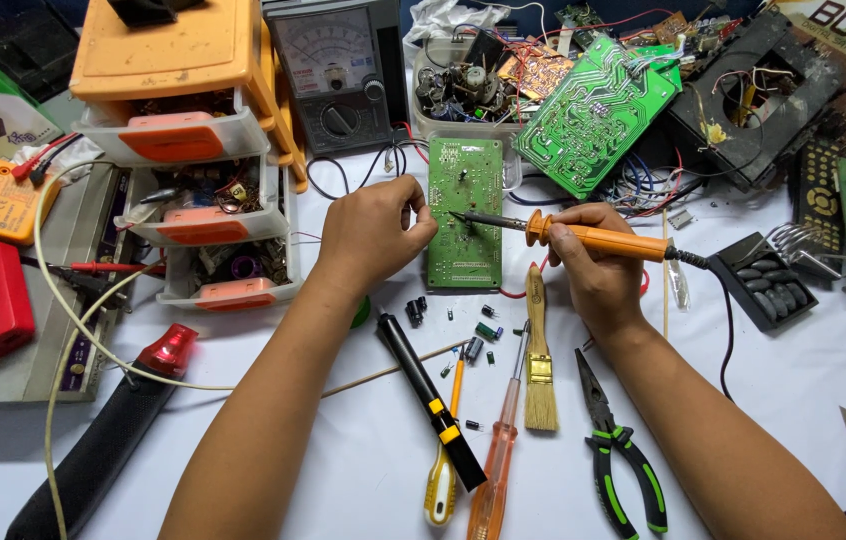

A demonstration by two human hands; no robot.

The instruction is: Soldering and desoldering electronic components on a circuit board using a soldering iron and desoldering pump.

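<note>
Right hand [593,270]: your grip closes on the orange soldering iron [603,238] handle, hot tip on green circuit board [465,212] | left hand [375,232]: pinched shut at board's edge, contents unclear | board lies flat on tabletop [363,450], light, stiff, fragile; hold by edges.

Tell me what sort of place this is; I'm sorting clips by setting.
Probably an electronics repair bench: the right hand holds a soldering iron to a green circuit board, with an analog multimeter behind.
</note>
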